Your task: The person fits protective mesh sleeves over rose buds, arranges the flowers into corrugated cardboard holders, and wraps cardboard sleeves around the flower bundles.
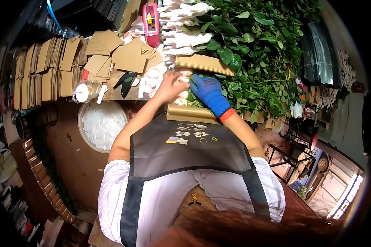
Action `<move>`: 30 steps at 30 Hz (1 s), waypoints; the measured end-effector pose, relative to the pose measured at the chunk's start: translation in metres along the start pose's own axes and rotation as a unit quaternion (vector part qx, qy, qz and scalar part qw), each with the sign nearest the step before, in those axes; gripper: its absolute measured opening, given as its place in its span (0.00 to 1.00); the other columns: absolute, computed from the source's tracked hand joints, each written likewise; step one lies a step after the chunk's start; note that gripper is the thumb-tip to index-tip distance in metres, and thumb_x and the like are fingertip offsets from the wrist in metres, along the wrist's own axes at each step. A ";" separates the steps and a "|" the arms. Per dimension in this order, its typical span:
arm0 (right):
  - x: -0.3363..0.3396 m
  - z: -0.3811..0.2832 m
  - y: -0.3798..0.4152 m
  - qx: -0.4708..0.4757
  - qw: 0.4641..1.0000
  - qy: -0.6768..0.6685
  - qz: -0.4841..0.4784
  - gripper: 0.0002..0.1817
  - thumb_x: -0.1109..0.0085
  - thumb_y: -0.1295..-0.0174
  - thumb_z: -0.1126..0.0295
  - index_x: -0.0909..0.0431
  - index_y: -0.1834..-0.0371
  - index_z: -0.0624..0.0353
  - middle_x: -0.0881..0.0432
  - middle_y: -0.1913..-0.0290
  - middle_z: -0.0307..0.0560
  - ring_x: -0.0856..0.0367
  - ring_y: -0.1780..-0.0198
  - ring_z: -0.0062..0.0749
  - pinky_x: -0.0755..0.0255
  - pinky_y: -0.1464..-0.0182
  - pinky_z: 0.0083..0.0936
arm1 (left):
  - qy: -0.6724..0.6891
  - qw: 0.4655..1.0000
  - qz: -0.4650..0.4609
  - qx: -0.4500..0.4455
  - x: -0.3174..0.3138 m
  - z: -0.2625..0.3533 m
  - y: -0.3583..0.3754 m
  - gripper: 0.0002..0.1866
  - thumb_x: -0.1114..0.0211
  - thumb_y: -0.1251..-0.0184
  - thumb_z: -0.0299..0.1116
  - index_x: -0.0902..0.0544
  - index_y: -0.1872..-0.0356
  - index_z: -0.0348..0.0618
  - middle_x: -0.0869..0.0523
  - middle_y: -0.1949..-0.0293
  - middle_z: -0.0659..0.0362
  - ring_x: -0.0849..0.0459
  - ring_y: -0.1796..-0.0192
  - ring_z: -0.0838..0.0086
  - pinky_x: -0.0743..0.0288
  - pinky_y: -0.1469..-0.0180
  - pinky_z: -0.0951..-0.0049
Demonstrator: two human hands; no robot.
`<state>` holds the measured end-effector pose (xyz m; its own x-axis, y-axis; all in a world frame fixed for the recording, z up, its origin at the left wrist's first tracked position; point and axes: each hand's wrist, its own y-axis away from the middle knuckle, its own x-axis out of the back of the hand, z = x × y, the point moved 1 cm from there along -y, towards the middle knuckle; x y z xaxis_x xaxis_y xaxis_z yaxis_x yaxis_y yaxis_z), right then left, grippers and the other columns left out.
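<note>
Pale pink and cream roses (180, 97) lie between my hands at the table's front edge, their green leaves showing beside the glove. My bare left hand (171, 87) curves its thumb and fingers around a rose head (184, 79). My right hand (206, 90), in a blue glove with an orange cuff, has its fingers closed at the stem side of the roses; its fingertips are partly hidden. Folded brown cardboard (191, 114) sits in front of the roses, close to my apron. Behind them lies a stack of corrugated cardboard (204, 64).
Cardboard pieces (130, 57) and black scissors (125, 83) lie left, near a clear jar (85, 91). A pink tape dispenser (151, 25) stands behind, next to white-netted flower heads (187, 31). Leafy stems (259, 53) fill the right. A tub of white pieces (103, 125) stands below left.
</note>
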<state>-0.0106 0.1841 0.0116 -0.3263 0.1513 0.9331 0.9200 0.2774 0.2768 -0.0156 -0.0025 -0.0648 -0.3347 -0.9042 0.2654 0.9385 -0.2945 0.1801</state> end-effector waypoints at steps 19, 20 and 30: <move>0.008 -0.002 0.014 0.085 0.981 -0.055 0.167 0.20 0.41 0.36 0.62 0.23 0.43 0.55 0.17 0.55 0.51 0.17 0.55 0.47 0.24 0.53 0.42 | 0.003 0.999 0.051 0.015 -0.003 0.003 -0.004 0.22 0.20 0.45 0.41 0.14 0.57 0.33 0.21 0.52 0.48 0.17 0.52 0.61 0.23 0.48 0.66; 0.011 0.003 0.028 0.126 0.953 -0.142 0.236 0.22 0.40 0.36 0.61 0.23 0.40 0.57 0.17 0.53 0.53 0.17 0.54 0.50 0.24 0.51 0.42 | -0.013 0.998 0.064 -0.001 -0.002 0.007 -0.004 0.22 0.20 0.45 0.40 0.14 0.58 0.33 0.20 0.55 0.49 0.17 0.55 0.62 0.23 0.50 0.68; -0.020 0.047 0.206 -0.098 0.935 -0.337 0.043 0.17 0.37 0.33 0.52 0.17 0.59 0.55 0.14 0.68 0.47 0.17 0.71 0.41 0.23 0.67 0.29 | -0.025 0.995 0.089 -0.041 -0.001 0.005 -0.001 0.22 0.19 0.45 0.40 0.14 0.56 0.35 0.22 0.55 0.53 0.20 0.54 0.70 0.24 0.50 0.71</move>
<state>0.1758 0.2832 0.0388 -0.2518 0.7470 0.6154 0.9495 0.0677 0.3063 -0.0169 0.0007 -0.0605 -0.1639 -0.9287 0.3326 0.9865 -0.1570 0.0477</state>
